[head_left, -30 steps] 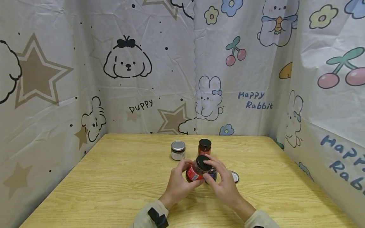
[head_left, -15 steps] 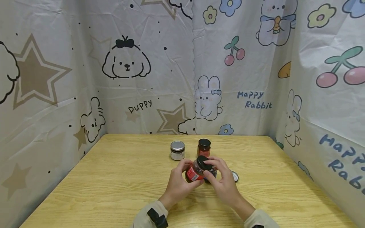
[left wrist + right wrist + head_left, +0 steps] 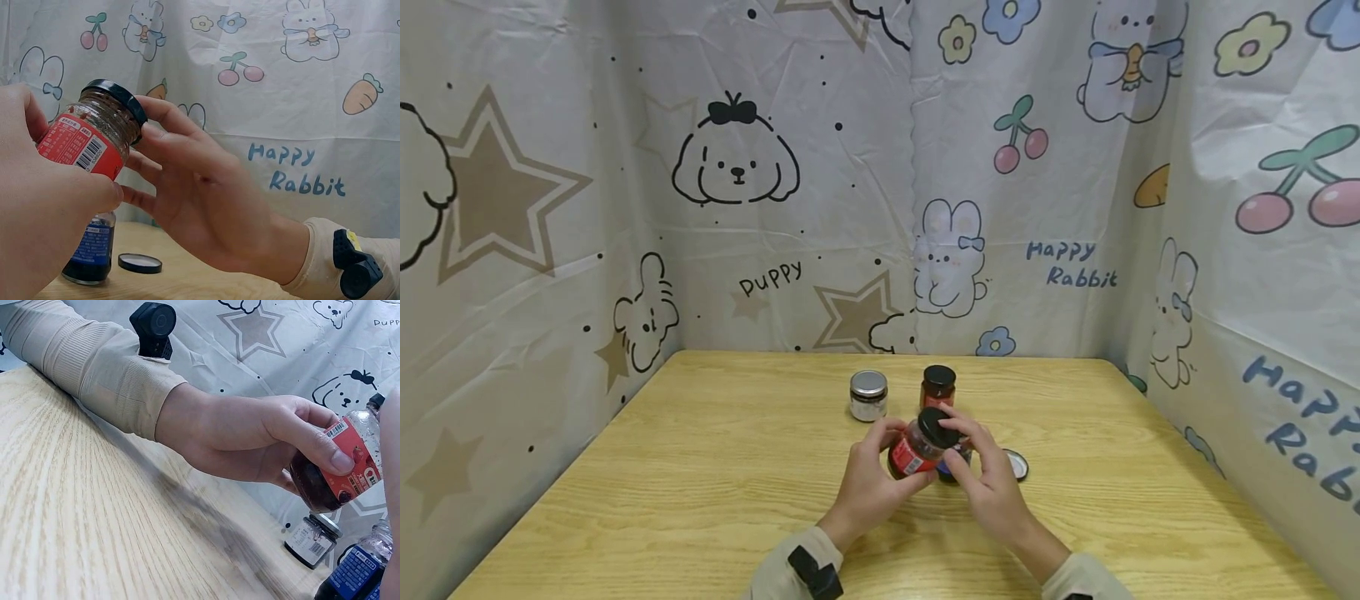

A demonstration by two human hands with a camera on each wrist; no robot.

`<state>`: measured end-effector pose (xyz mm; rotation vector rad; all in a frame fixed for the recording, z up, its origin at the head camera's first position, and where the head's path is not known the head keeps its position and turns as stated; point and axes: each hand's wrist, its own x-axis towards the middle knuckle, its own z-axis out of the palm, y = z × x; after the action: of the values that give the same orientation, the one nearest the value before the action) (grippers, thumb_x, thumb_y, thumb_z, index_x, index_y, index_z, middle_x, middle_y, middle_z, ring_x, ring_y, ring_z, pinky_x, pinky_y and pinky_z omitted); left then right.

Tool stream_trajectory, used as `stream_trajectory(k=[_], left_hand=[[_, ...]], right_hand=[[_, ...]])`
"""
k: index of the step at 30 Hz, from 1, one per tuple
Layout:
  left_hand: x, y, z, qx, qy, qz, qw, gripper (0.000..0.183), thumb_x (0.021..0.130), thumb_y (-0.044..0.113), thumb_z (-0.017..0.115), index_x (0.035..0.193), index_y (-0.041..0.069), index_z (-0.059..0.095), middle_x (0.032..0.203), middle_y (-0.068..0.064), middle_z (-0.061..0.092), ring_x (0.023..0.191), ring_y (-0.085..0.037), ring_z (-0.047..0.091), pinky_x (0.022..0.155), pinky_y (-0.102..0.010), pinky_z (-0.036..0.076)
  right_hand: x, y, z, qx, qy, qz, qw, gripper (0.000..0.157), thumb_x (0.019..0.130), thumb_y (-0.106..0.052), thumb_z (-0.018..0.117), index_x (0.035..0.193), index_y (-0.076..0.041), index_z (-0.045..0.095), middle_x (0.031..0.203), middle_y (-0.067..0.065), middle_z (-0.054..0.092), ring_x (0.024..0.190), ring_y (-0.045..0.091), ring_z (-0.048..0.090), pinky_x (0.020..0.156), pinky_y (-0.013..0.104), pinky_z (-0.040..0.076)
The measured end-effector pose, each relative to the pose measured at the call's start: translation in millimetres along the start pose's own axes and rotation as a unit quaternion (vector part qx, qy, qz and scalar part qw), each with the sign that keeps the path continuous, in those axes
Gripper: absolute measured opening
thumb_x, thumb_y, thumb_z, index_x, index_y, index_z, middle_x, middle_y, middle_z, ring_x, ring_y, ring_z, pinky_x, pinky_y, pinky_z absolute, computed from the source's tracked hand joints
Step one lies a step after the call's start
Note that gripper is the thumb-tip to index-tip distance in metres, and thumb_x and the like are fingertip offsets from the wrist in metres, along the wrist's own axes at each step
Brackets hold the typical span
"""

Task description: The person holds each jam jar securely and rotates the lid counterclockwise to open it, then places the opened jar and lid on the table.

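Note:
A glass jar with a red label [image 3: 910, 457] is held tilted above the table, its black lid [image 3: 936, 427] leaning to the right. My left hand [image 3: 874, 490] grips the jar's body, thumb in front and fingers behind. On the lid's rim, my right hand [image 3: 1000, 496] has its thumb and index finger in a pinch; the left wrist view shows this from the side. Dark contents fill the lower part of the jar in the right wrist view. Behind the hands stands a blue-labelled jar [image 3: 94, 245], its top partly hidden.
A lid with a white inside [image 3: 1018, 465] lies face up right of the blue-labelled jar. Farther back stand a silver-lidded jar [image 3: 868, 397] and a black-lidded jar [image 3: 938, 385]. Patterned curtains [image 3: 737, 275] enclose the wooden table [image 3: 700, 467] at the back and sides.
My right thumb and fingers have shifted slightly around the lid, the thumb moving a little right and up. The left hand and the jar keep nearly the same place.

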<state>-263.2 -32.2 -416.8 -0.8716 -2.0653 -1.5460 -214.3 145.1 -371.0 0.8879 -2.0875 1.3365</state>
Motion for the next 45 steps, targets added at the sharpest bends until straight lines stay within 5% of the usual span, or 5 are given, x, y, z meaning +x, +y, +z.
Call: stream_trajectory(k=[18, 25, 32, 39, 45], left_hand=[[1.2, 41.8, -8.6, 0.004, 0.002, 0.004, 1.0, 0.054, 0.068, 0.005, 0.082, 0.112, 0.005, 0.05, 0.106, -0.002, 0.062, 0.099, -0.015, 0.059, 0.087, -0.039, 0.047], [0.8, 17.2, -2.8, 0.007, 0.002, 0.017, 0.9998, 0.058, 0.068, 0.013, 0.084, 0.114, 0.009, 0.049, 0.107, 0.0, 0.062, 0.098, -0.014, 0.06, 0.086, -0.038, 0.047], [0.8, 14.3, -2.1, 0.006, -0.001, 0.011, 0.9999, 0.058, 0.068, 0.013, 0.083, 0.115, 0.009, 0.049, 0.108, 0.0, 0.062, 0.099, -0.014, 0.06, 0.087, -0.042, 0.046], [1.0, 37.6, -8.1, -0.001, -0.001, 0.014, 0.9999, 0.056, 0.068, 0.006, 0.082, 0.113, 0.004, 0.049, 0.105, -0.002, 0.063, 0.097, -0.015, 0.06, 0.086, -0.043, 0.046], [0.4, 9.7, -1.2, 0.003, 0.001, 0.006, 1.0, 0.059, 0.069, 0.018, 0.084, 0.116, 0.015, 0.048, 0.107, 0.003, 0.062, 0.1, -0.013, 0.059, 0.088, -0.043, 0.044]], right_hand=[[1.9, -2.3, -1.4, -0.018, 0.005, 0.01, 1.0, 0.032, 0.091, 0.004, 0.053, 0.122, -0.003, 0.051, 0.131, 0.016, 0.047, 0.115, 0.024, 0.046, 0.084, 0.038, 0.04], [1.6, -2.1, -1.9, 0.004, -0.02, -0.005, 1.0, 0.043, 0.094, 0.008, 0.043, 0.136, 0.002, 0.04, 0.138, 0.015, 0.041, 0.121, 0.032, 0.041, 0.095, 0.029, 0.035], [1.0, -2.8, -2.5, 0.003, -0.039, 0.008, 0.999, 0.04, 0.096, 0.005, 0.038, 0.135, -0.003, 0.044, 0.146, 0.01, 0.029, 0.133, 0.033, 0.024, 0.1, 0.052, 0.026], [-0.6, -1.9, -1.4, 0.003, -0.024, 0.009, 1.0, 0.039, 0.095, 0.006, 0.039, 0.133, -0.003, 0.049, 0.136, 0.011, 0.03, 0.114, 0.029, 0.032, 0.089, 0.034, 0.038], [-0.2, -0.2, -1.0, 0.009, -0.022, -0.005, 1.0, 0.039, 0.095, 0.009, 0.038, 0.131, 0.0, 0.05, 0.136, 0.014, 0.033, 0.114, 0.031, 0.033, 0.092, 0.027, 0.037]])
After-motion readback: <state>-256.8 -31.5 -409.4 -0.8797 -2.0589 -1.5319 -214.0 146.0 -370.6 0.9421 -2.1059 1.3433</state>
